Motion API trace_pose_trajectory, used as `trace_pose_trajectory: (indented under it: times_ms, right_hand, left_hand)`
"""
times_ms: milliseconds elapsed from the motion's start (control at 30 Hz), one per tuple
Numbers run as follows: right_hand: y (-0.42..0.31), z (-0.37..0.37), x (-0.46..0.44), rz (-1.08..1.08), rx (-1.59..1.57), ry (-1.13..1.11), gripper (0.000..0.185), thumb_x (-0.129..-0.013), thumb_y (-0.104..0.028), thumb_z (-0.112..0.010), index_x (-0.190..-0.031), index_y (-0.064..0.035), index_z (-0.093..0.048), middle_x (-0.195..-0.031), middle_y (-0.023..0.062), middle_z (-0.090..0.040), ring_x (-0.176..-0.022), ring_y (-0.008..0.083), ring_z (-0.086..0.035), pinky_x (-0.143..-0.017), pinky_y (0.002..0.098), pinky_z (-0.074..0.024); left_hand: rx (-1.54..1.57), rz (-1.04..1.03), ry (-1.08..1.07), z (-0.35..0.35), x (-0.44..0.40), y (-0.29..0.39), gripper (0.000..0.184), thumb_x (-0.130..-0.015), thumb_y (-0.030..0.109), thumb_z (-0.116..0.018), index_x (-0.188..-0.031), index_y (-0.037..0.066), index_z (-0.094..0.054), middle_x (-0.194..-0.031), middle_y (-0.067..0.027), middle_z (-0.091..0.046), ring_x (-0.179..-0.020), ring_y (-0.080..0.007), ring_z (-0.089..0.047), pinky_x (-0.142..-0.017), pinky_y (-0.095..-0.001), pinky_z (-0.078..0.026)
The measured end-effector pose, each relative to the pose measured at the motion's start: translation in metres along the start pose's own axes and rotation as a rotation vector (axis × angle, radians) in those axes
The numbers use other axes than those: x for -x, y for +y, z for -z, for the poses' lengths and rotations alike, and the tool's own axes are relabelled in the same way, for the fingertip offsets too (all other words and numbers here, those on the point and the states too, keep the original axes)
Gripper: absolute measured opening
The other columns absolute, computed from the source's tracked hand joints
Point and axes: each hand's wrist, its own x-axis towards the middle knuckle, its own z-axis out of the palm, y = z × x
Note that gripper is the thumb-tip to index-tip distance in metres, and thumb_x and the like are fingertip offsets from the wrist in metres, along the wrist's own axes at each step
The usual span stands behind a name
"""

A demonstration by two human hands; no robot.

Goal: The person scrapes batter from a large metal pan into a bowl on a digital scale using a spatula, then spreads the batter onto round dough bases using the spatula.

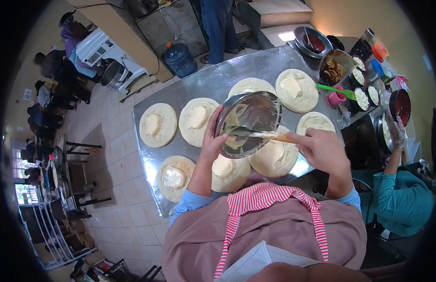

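A metal bowl [262,110], tilted and smeared with pale cream, is held at its left rim by my left hand [212,138]. My right hand [323,149] grips the wooden handle of a spatula [276,137], whose dark blade reaches inside the bowl. Below and around the bowl, several round dough discs lie on the metal table, most with a mound of cream in the middle, such as the far left one [165,127] and the lower left one [168,184]. The disc [321,123] near my right hand is partly hidden by it.
The metal table [204,80] spans the middle. At the right are a bowl of red sauce [314,43], a green spatula [333,88] and small bowls of white shreds. A co-worker in teal [405,199] holds a pan. A person in jeans [218,28] stands beyond the table.
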Motion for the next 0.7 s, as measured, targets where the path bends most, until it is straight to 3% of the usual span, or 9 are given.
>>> trace_pose_trajectory:
  times_ms: [100, 167, 233, 333, 400, 500, 600, 700]
  right_hand:
    - [0.014, 0.02, 0.014, -0.069, -0.02, 0.003, 0.03, -0.075, -0.016, -0.055, -0.104, -0.0216, -0.058, -0.063, 0.0073, -0.05, -0.055, 0.0251, -0.052, -0.049, 0.0363, -0.0408]
    - [0.018, 0.024, 0.017, -0.209, -0.023, 0.144, 0.031, -0.074, -0.016, -0.055, -0.105, -0.0211, -0.058, -0.063, 0.0072, -0.05, -0.055, 0.0249, -0.052, -0.049, 0.0363, -0.0405]
    - [0.022, 0.011, 0.017, -0.198, -0.056, 0.161, 0.031, -0.075, -0.016, -0.055, -0.106, -0.0209, -0.058, -0.063, 0.0073, -0.05, -0.056, 0.0252, -0.053, -0.049, 0.0366, -0.0401]
    - [0.01, 0.002, 0.021, -0.108, -0.03, 0.086, 0.028, -0.076, -0.017, -0.054, -0.103, -0.0216, -0.058, -0.064, 0.0073, -0.05, -0.059, 0.0253, -0.053, -0.05, 0.0366, -0.0413]
    - [0.006, 0.0, 0.029, -0.112, -0.026, 0.097, 0.027, -0.076, -0.017, -0.055, -0.103, -0.0216, -0.058, -0.064, 0.0073, -0.05, -0.059, 0.0253, -0.053, -0.05, 0.0366, -0.0417]
    - [0.013, 0.011, 0.046, -0.153, -0.031, 0.098, 0.029, -0.075, -0.017, -0.055, -0.103, -0.0215, -0.058, -0.064, 0.0077, -0.051, -0.057, 0.0255, -0.053, -0.05, 0.0363, -0.0422]
    - [0.021, 0.022, 0.059, -0.312, -0.098, 0.246, 0.032, -0.075, -0.014, -0.054, -0.107, -0.0211, -0.057, -0.064, 0.0088, -0.051, -0.056, 0.0265, -0.053, -0.05, 0.0362, -0.0422]
    - [0.023, 0.008, 0.061, -0.306, -0.067, 0.218, 0.032, -0.076, -0.015, -0.053, -0.107, -0.0208, -0.056, -0.065, 0.009, -0.052, -0.058, 0.0266, -0.054, -0.051, 0.0366, -0.0426]
  left_hand:
    - [0.015, -0.057, 0.016, -0.005, 0.001, 0.003, 0.081, -0.057, 0.019, -0.059, -0.131, 0.005, -0.028, -0.131, -0.0096, -0.032, -0.122, -0.0209, -0.03, -0.101, -0.031, -0.021]
    - [-0.1, -0.085, -0.02, -0.006, 0.002, 0.004, 0.082, -0.055, 0.017, -0.058, -0.131, 0.006, -0.028, -0.131, -0.009, -0.032, -0.122, -0.021, -0.03, -0.101, -0.0308, -0.021]
    - [-0.213, -0.117, -0.061, -0.007, 0.002, 0.004, 0.083, -0.053, 0.014, -0.057, -0.131, 0.006, -0.028, -0.131, -0.0084, -0.032, -0.122, -0.021, -0.03, -0.101, -0.0307, -0.021]
    - [-0.063, -0.099, -0.032, -0.009, -0.001, 0.004, 0.085, -0.05, 0.01, -0.055, -0.131, 0.006, -0.029, -0.131, -0.0079, -0.031, -0.123, -0.0213, -0.029, -0.102, -0.0309, -0.02]
    - [-0.262, -0.144, -0.054, -0.01, -0.003, 0.007, 0.085, -0.049, 0.007, -0.054, -0.13, 0.006, -0.029, -0.132, -0.008, -0.031, -0.124, -0.0215, -0.026, -0.102, -0.032, -0.019]
    - [-0.12, -0.14, -0.031, -0.025, -0.003, 0.016, 0.086, -0.049, 0.009, -0.054, -0.131, 0.005, -0.028, -0.133, -0.0085, -0.03, -0.126, -0.0217, -0.024, -0.103, -0.0331, -0.019]
    - [-0.201, -0.222, -0.104, -0.017, -0.008, 0.007, 0.085, -0.051, 0.011, -0.054, -0.131, 0.004, -0.027, -0.134, -0.0089, -0.029, -0.126, -0.0219, -0.025, -0.102, -0.0327, -0.019]
    - [-0.146, -0.252, -0.103, -0.024, -0.005, 0.003, 0.084, -0.053, 0.014, -0.055, -0.131, 0.004, -0.026, -0.134, -0.0097, -0.028, -0.125, -0.0221, -0.027, -0.102, -0.0327, -0.021]
